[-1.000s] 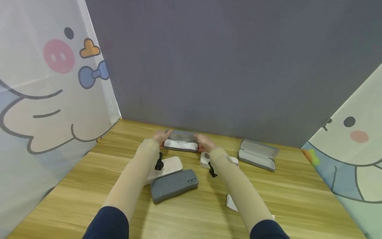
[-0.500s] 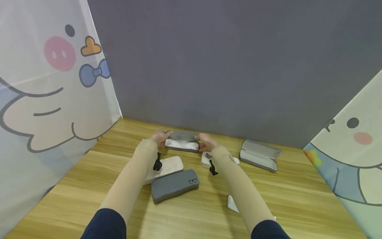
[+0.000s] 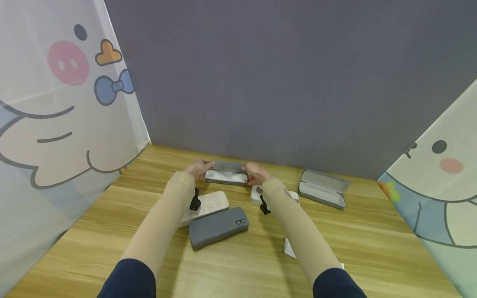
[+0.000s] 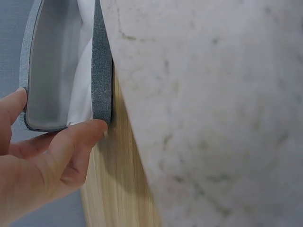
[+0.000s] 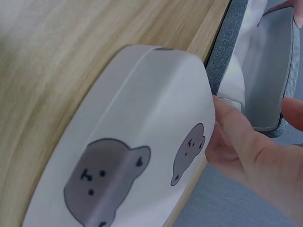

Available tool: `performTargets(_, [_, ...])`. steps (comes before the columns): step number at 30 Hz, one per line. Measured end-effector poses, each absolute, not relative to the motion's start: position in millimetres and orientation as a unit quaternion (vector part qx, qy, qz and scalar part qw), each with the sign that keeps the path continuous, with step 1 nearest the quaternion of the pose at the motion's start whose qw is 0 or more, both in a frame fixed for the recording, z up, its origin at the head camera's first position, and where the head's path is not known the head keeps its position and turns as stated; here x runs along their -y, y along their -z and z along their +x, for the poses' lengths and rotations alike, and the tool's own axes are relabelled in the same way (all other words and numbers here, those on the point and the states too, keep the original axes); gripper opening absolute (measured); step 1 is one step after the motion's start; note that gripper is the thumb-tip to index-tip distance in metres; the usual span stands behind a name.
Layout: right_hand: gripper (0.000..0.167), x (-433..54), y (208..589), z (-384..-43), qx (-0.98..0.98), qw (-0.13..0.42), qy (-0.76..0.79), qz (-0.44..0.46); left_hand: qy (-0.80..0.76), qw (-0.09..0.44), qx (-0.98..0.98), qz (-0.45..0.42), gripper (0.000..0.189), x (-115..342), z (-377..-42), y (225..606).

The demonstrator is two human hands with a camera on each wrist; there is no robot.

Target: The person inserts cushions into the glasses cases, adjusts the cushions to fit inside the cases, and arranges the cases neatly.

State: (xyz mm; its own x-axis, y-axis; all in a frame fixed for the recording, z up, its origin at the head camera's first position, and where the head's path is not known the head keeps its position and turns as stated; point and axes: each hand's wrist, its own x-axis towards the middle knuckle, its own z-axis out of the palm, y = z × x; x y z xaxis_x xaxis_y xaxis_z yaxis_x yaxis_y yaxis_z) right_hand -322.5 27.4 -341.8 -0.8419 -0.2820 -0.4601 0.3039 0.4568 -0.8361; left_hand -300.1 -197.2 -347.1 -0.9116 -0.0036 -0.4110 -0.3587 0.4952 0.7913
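A grey glasses case (image 3: 228, 166) lies open at the back of the table, its lid raised toward the grey wall. White cloth (image 3: 225, 177) fills its lower half. My left hand (image 3: 199, 169) holds the left end; in the left wrist view the thumb touches the lid's edge and the fingers are at the lower half. At the other end is my right hand (image 3: 257, 173), its fingers against the lower half and its thumb near the lid in the right wrist view. Beside that hand sits a white glasses case with bear prints (image 5: 156, 109), partly hidden by the forearm.
A shut grey glasses case (image 3: 218, 227) with a glasses print lies in front, touching or nearly touching a white case (image 3: 212, 203). Another open grey case (image 3: 322, 191) stands at the right. White cloth or paper (image 3: 289, 249) shows under my right forearm. Patterned curtains flank the table.
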Motion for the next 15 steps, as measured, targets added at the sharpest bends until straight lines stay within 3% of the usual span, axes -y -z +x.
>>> performTargets(15, [0.055,-26.5,339.5,-321.3,-0.809,0.285,0.514,-0.001,-0.519,0.181,-0.829,-0.1,0.067,198.8,-299.6,346.1])
